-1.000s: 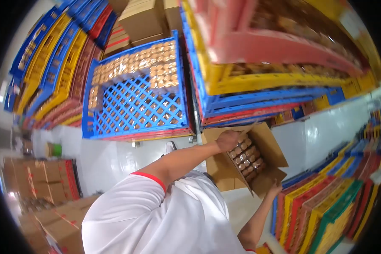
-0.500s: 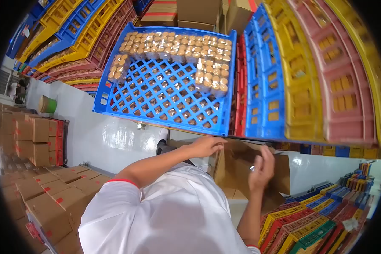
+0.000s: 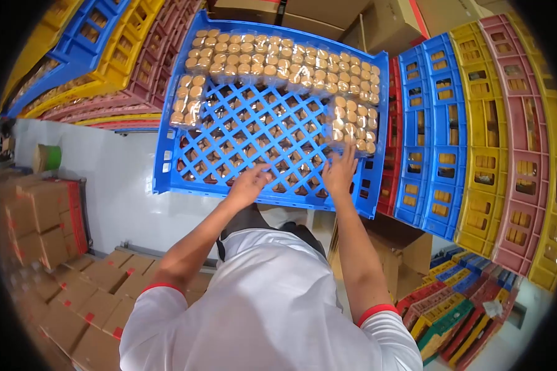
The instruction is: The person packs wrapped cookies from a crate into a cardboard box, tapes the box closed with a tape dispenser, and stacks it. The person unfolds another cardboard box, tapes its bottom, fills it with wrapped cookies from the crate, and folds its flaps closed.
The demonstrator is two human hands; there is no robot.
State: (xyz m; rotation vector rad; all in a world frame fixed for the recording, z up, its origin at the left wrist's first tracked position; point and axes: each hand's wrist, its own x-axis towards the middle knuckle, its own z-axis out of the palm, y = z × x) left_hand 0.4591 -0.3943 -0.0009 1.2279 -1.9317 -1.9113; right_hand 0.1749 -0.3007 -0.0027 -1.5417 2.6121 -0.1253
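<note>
A blue lattice crate [image 3: 272, 199] stands before me, with clear-wrapped packs of round tan items [image 3: 260, 59] along its far side and down both ends. More round items show through its lattice floor. My left hand [image 3: 250, 185] is over the near part of the crate, fingers slightly bent and apart, holding nothing. At the right, my right hand [image 3: 340, 171] has its fingers stretched toward the near edge of the right-hand packs [image 3: 354, 123]; whether the fingertips touch the wrap is hard to tell.
Stacked coloured crates rise at the right [image 3: 439, 136] and left [image 3: 120, 55]. An open cardboard box [image 3: 408, 263] is below the crate's right corner. Closed cartons [image 3: 74, 303] fill the lower left, and more crates [image 3: 452, 303] stand at the lower right.
Both hands have left the open cardboard box and moved up over the blue crate. The view has turned toward the crate, which now appears more central. The packs look unchanged.
</note>
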